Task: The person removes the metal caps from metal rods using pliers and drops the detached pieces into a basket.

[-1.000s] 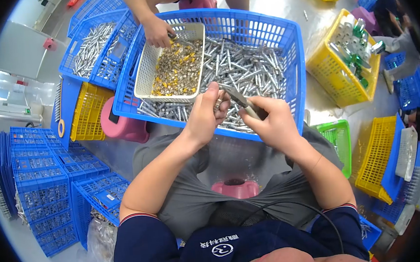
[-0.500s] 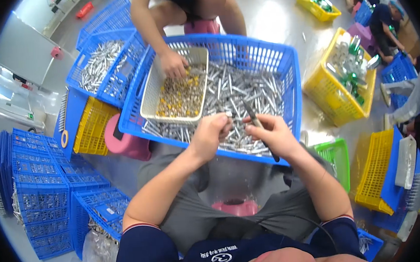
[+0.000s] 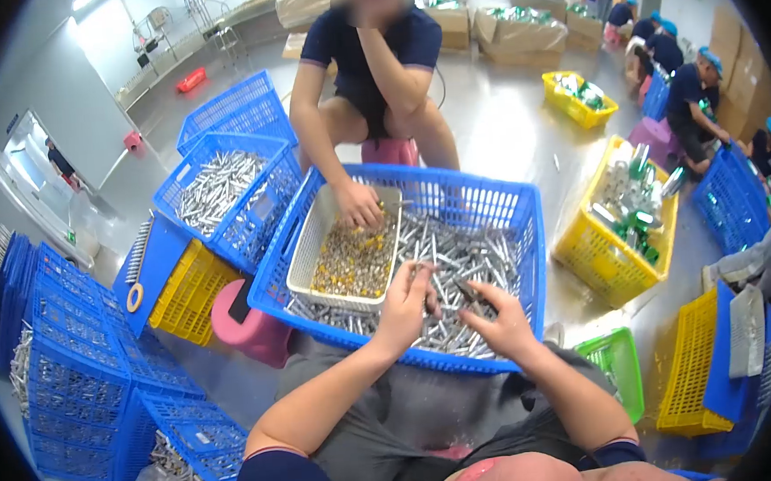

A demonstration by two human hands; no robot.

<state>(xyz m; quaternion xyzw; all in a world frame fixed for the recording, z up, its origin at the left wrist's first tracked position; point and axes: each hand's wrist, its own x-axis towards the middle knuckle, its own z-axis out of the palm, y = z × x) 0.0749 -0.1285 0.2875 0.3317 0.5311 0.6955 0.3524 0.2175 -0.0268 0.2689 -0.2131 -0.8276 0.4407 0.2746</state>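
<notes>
My left hand is closed with thumb and fingers pinched over the near part of a big blue basket; what it pinches is too small to name. To its right, my right hand is wrapped round a dark pliers-like tool, its tip pointing up and left. Under both hands lie many silvery metal tubes. A white basket of small brown and yellow pieces sits inside the blue one at the left, with a co-worker's hand in it.
A co-worker sits opposite. At the left are another blue basket of metal tubes, a pink stool and stacked blue crates. At the right stand a yellow basket of green and clear pieces and a green basket.
The view has tilted up, so the baskets sit lower and the co-worker's upper body shows. My hands stay over the blue basket, and the tool in my right hand has changed angle.
</notes>
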